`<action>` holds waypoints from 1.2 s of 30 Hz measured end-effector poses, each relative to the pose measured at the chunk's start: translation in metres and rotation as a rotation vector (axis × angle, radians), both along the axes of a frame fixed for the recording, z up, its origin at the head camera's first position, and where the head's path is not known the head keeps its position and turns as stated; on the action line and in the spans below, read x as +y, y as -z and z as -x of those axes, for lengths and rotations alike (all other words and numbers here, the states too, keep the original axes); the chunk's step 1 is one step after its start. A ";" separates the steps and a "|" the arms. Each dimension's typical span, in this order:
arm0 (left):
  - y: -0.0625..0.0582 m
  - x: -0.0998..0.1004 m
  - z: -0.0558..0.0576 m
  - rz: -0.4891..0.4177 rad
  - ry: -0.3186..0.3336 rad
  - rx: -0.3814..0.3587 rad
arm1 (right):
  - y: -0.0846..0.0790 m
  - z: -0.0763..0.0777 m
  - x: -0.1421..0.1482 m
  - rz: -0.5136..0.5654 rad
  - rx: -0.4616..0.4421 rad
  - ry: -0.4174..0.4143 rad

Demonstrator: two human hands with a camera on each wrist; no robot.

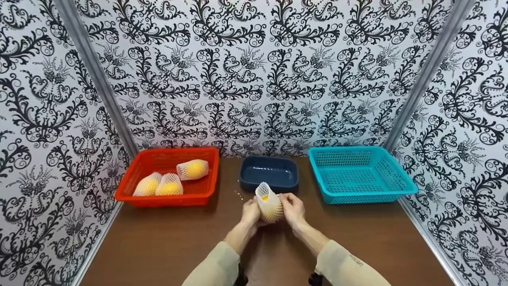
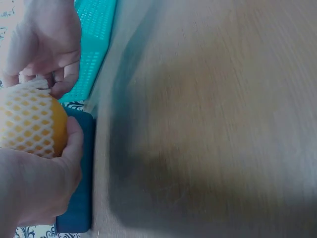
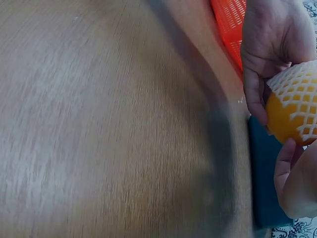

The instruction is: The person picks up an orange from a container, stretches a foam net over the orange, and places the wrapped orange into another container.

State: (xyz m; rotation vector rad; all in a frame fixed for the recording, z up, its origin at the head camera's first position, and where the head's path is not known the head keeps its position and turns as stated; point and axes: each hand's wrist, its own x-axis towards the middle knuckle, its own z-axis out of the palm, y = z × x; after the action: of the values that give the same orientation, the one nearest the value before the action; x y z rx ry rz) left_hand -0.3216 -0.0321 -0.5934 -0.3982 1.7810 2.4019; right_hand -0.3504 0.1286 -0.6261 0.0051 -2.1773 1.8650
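A yellow-orange fruit (image 2: 60,125) sits between my two hands, mostly wrapped in a white foam net (image 1: 271,206). One end of the fruit is bare in both wrist views. In the head view, the net's loose end stands up towards the dark blue dish (image 1: 269,174). My left hand (image 1: 251,212) grips the fruit from the left side, its thumb along the bare part. From the right, my right hand (image 1: 293,208) holds the net with curled fingers at its edge. Parts of the fingers are hidden behind the fruit.
At the left, a red basket (image 1: 166,201) contains several netted fruits (image 1: 170,184). A teal basket (image 1: 363,196) stands at the right with nothing in it. Small white bits (image 1: 238,194) lie on the brown table (image 1: 166,242) near the dish. Patterned walls (image 1: 254,71) enclose the back and sides.
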 end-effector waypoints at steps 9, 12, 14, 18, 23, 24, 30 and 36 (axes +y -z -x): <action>0.005 -0.003 0.000 -0.081 -0.002 0.034 | -0.031 -0.016 -0.007 0.002 -0.138 0.033; 0.005 -0.003 0.001 -0.092 -0.016 0.030 | -0.041 -0.019 -0.010 -0.013 -0.173 0.044; 0.005 -0.003 0.002 -0.099 -0.026 0.023 | -0.043 -0.019 -0.011 -0.017 -0.178 0.046; 0.005 -0.002 0.004 -0.101 -0.051 0.016 | -0.041 -0.017 -0.011 -0.006 -0.185 0.041; 0.007 -0.003 0.003 -0.130 -0.056 0.030 | -0.038 -0.015 -0.012 0.036 -0.187 0.023; 0.007 -0.003 0.003 -0.143 -0.054 0.034 | -0.037 -0.014 -0.012 0.048 -0.187 0.016; 0.007 -0.003 0.004 -0.197 -0.067 0.037 | -0.036 -0.014 -0.013 0.089 -0.162 -0.035; 0.006 -0.003 0.004 -0.210 -0.093 0.034 | -0.032 -0.017 -0.014 0.088 -0.148 -0.081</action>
State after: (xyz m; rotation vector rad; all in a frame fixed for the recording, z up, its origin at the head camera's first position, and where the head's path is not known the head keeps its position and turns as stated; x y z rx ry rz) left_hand -0.3252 -0.0355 -0.5990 -0.4253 1.5338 2.6411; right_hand -0.3337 0.1143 -0.5937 -0.0651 -2.2187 2.0651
